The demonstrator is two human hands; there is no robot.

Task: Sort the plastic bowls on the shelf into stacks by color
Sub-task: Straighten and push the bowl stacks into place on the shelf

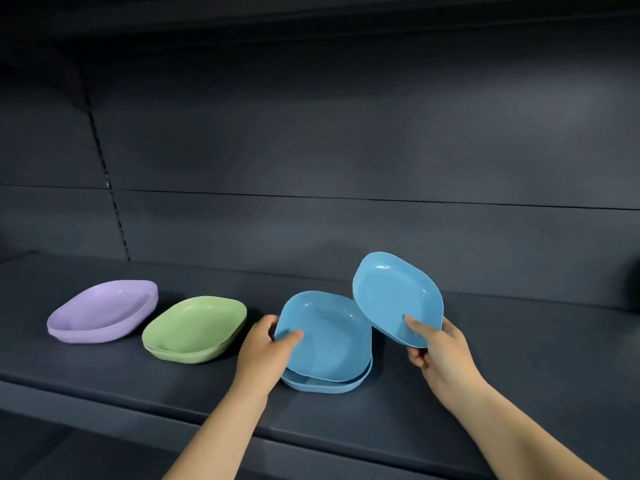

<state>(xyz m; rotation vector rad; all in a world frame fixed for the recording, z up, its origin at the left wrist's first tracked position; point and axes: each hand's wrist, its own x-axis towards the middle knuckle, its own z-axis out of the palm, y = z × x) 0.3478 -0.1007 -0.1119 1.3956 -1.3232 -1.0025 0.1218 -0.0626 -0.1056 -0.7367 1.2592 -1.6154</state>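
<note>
On the dark shelf (519, 358) stand three groups of plastic bowls. A purple stack (104, 311) is at the left and a green stack (195, 327) sits beside it. My left hand (265, 351) grips the left rim of a blue bowl (325, 337), thumb inside, and the bowl tilts up over another blue bowl (329, 384) lying on the shelf. My right hand (434, 348) pinches the lower rim of a second blue bowl (396, 296), held tilted in the air just right of the stack.
The shelf's back panel (346, 150) rises close behind the bowls, with a slotted upright (110, 188) at the left. The shelf's front edge (138, 407) runs below my forearms. Another shelf overhangs at the top.
</note>
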